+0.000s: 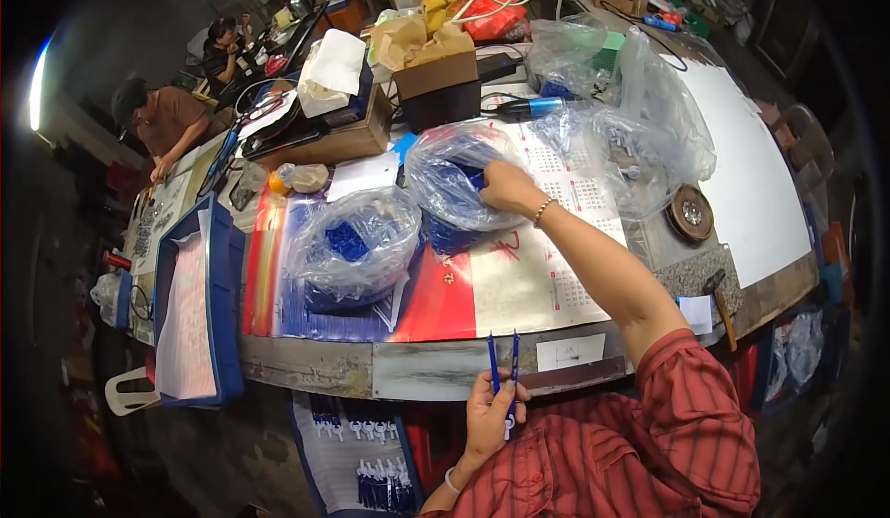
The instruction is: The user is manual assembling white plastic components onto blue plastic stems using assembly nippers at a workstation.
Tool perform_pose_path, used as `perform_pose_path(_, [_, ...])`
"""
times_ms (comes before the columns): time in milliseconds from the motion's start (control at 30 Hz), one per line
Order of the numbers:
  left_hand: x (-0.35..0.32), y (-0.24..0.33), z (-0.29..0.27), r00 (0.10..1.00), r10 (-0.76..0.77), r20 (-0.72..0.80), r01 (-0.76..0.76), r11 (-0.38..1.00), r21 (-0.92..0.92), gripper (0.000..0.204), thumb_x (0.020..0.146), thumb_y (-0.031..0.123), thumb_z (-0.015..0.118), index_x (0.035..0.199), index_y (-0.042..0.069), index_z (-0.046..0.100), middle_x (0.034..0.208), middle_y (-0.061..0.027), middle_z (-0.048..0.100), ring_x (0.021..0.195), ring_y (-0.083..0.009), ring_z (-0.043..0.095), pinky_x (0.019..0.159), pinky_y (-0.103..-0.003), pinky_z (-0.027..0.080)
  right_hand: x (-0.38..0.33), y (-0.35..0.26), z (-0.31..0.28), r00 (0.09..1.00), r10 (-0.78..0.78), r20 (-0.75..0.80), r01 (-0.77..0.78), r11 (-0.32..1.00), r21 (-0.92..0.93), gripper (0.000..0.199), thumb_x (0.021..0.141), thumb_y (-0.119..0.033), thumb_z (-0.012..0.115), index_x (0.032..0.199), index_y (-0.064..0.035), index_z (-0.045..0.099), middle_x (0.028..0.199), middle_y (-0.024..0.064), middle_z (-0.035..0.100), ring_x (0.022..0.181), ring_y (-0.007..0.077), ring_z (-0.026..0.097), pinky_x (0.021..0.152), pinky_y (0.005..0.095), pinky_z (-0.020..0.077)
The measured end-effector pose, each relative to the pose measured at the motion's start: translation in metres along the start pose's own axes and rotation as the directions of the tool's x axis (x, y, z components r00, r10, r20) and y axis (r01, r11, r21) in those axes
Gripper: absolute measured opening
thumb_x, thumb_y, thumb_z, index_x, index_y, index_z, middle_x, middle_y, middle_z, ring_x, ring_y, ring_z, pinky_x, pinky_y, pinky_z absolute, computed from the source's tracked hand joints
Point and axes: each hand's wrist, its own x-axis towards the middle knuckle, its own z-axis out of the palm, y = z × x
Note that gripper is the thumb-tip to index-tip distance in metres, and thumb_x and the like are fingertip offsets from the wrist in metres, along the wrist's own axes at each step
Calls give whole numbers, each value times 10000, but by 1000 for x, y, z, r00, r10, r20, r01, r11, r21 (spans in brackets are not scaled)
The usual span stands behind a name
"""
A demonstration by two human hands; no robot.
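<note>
**Left Hand Grips Blue Pieces, Right Hand Reaches Into Bag**

The left hand (489,414) is at the near edge of the tabletop (315,358), its fingers pinching two slender blue pieces (494,358) whose tips point away from the body. The right hand (508,187) reaches into the mouth of a clear plastic bag (436,207) with blue contents; its fingertips are partly hidden, so whether they grip anything cannot be told. A second clear bag (343,272), also with blue contents, stands just left of the first. Both rest on printed sheets (501,300). A hammer (728,328) lies at right; a blue crate (228,323) stands at left.
</note>
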Motion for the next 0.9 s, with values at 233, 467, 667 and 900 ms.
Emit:
perform_pose_path(233, [-2, 4, 1, 999, 10, -35, -12, 999, -42, 173, 943, 99, 479, 1101, 49, 432, 818, -109, 576, 557, -113, 517, 520, -212, 426, -11, 16, -17, 980, -103, -168, 109, 994, 25, 139, 703, -113, 608, 795, -15, 642, 826, 209, 638, 812, 363, 620, 722, 425, 492])
perform_pose_path(467, [-5, 2, 5, 999, 31, -17, -31, 999, -25, 153, 935, 101, 483, 1076, 63, 435, 805, -112, 578, 524, -124, 514, 469, -212, 417, -29, 17, -28, 954, -98, -282, 187, 932, 310, 188, 700, -123, 715, 752, 25, 613, 683, 120, 625, 616, 197, 589, 592, 319, 467])
perform_pose_path(667, [-10, 3, 9, 1000, 8, 3, -8, 1000, 11, 181, 943, 93, 474, 1109, 41, 424, 823, -120, 576, 555, -117, 509, 523, -218, 430, -31, 23, -23, 977, -2, -214, 124, 821, 557, 193, 705, -138, 727, 721, 14, 608, 655, 98, 624, 591, 154, 580, 558, 290, 467])
perform_pose_path(900, [-15, 4, 14, 999, 30, -39, -28, 999, 39, 165, 931, 113, 489, 1078, 60, 435, 805, -105, 580, 515, -113, 511, 458, -205, 407, -83, 5, -44, 1000, -30, 2, 16, 587, 810, 138, 788, -118, 650, 750, -12, 570, 681, 61, 614, 523, 66, 493, 460, 212, 387])
